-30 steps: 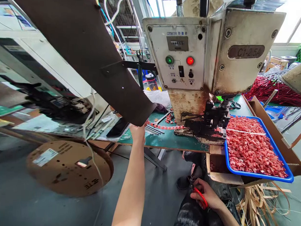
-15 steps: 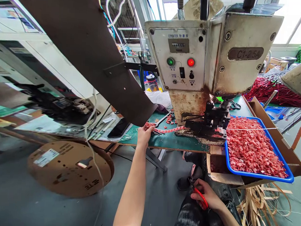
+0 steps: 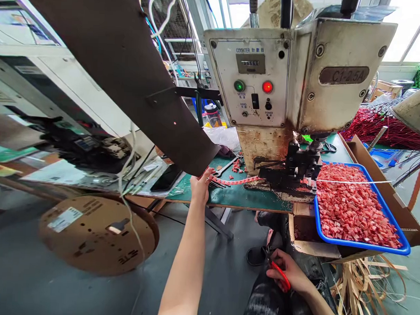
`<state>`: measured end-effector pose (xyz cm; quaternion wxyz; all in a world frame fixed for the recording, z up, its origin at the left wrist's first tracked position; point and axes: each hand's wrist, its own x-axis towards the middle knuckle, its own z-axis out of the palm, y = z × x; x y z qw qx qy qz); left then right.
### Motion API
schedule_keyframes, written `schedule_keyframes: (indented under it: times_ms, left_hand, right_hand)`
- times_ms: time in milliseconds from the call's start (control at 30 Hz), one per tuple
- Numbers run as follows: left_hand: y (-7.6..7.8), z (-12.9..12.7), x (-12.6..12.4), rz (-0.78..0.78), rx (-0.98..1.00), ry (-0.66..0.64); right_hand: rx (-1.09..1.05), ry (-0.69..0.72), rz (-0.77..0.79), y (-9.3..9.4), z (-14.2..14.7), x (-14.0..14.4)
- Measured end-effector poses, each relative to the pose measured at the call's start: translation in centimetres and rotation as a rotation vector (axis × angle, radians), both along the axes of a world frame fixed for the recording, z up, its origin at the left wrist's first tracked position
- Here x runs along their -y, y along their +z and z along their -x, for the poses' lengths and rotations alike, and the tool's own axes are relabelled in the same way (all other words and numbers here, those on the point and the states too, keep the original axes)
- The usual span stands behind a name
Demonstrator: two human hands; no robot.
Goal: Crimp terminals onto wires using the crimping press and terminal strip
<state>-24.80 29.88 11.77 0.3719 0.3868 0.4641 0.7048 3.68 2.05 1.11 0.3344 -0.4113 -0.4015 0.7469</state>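
My left hand (image 3: 200, 187) is closed around the end of a strip of red pieces (image 3: 237, 182) at the lower tip of a dark curved guide (image 3: 170, 110). From there the strip runs right, into the black die (image 3: 299, 170) under the press (image 3: 292, 77). A thin white strip (image 3: 354, 182) comes out of the die's right side. Low over my lap, my right hand (image 3: 288, 273) grips red-handled cutters (image 3: 280, 275), whose dark jaws point up and left. Close to my left hand, a wrench (image 3: 225, 167) lies on the green table mat (image 3: 250, 198).
A blue tray (image 3: 405, 247) heaped with small red pieces sits on a cardboard box (image 3: 419, 231) at right. A large cardboard reel (image 3: 97, 236) stands lower left. A phone (image 3: 166, 178) lies on the table. Loose tan strips (image 3: 357, 291) hang at lower right.
My left hand has turned slightly at the guide's tip, its fingers still closed on the strip. The white strip on the right reaches a little farther out. My right hand stays put.
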Motion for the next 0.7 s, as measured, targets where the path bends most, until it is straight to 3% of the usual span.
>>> schedule_keyframes:
  times_ms: [700]
  left_hand:
    - [0.0, -0.3, 1.2, 0.003, -0.142, -0.031]
  right_hand:
    - [0.013, 0.013, 0.003, 0.1, 0.1, 0.0]
